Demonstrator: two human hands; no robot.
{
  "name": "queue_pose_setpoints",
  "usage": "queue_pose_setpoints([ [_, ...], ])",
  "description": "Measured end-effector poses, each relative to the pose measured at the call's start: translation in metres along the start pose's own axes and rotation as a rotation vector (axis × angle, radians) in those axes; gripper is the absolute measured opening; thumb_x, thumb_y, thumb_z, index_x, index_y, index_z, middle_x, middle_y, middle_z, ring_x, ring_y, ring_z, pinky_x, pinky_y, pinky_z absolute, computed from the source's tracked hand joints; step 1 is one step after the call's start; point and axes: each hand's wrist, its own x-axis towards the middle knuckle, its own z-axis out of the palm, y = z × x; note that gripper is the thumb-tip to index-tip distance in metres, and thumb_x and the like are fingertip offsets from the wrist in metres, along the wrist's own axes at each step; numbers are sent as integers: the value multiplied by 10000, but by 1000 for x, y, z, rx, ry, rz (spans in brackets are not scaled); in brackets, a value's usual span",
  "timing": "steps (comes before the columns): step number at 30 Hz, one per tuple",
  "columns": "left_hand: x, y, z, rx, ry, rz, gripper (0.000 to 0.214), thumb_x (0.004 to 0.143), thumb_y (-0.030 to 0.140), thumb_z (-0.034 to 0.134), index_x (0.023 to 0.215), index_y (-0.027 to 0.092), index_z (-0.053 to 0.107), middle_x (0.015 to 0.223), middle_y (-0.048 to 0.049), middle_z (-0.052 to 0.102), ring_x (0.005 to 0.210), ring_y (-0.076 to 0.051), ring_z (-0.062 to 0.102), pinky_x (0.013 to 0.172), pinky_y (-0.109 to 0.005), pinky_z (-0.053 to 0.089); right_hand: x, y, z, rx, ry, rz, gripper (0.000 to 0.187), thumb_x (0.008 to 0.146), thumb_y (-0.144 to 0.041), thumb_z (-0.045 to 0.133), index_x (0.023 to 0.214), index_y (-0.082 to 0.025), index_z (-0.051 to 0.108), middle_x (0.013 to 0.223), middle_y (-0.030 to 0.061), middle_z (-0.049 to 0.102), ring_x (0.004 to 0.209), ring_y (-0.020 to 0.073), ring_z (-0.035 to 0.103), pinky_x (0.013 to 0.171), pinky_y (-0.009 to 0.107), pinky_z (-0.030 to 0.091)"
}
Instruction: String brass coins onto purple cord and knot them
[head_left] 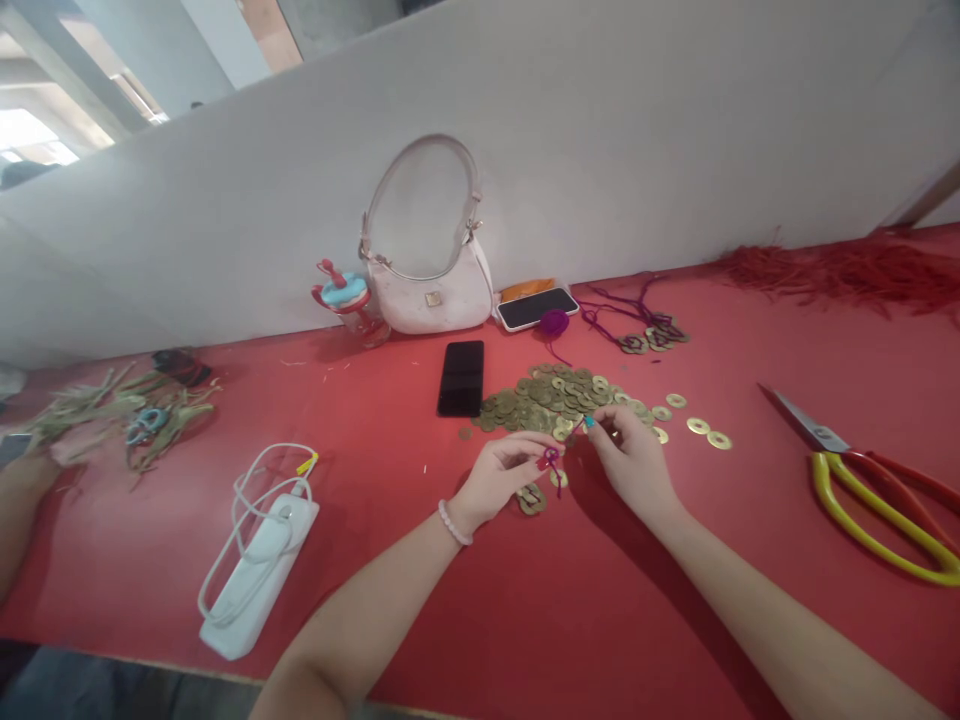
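My left hand [491, 485], a beaded bracelet on its wrist, pinches a knotted purple cord [552, 458]. Some brass-coloured coins with holes [531, 500] hang or lie just beneath its fingers; I cannot tell whether they are all on the cord. A short stretch of the cord runs to my right hand [634, 465], whose thumb and fingertips are closed on it. Beyond both hands spreads a heap of similar coins [529, 405]. Behind the heap sits a ball of purple cord [554, 321], and further right lie coins tied with purple cord [652, 338].
Scissors [832, 440] with red and yellow handles lie at right. A black phone [461, 378], another phone [538, 309], a white handbag [431, 295] and a cup [360, 310] stand behind. Left are a power strip [259, 575] and another person's arm [22, 510]. Red strands [862, 275] lie back right.
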Motion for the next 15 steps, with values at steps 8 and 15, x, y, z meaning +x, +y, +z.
queue_pose_setpoints([
  [8, -1, -4, -2, -8, 22, -27, 180, 714, 336, 662, 764, 164, 678, 945, -79, 628, 858, -159, 594, 788, -304, 480, -4, 9, 7, -248, -217, -331, 78, 765, -211, 471, 756, -194, 546, 762, 50, 547, 738, 200, 500, 682, 329, 399],
  [15, 1, -1, 0, 138, 63, 22, 176, 744, 322, 629, 790, 160, 677, 941, -84, 626, 862, -166, 591, 791, -307, 474, -14, -8, -2, -85, -169, -409, 178, 835, -242, 407, 963, -221, 529, 987, 81, 553, 953, 232, 512, 840, 393, 398],
])
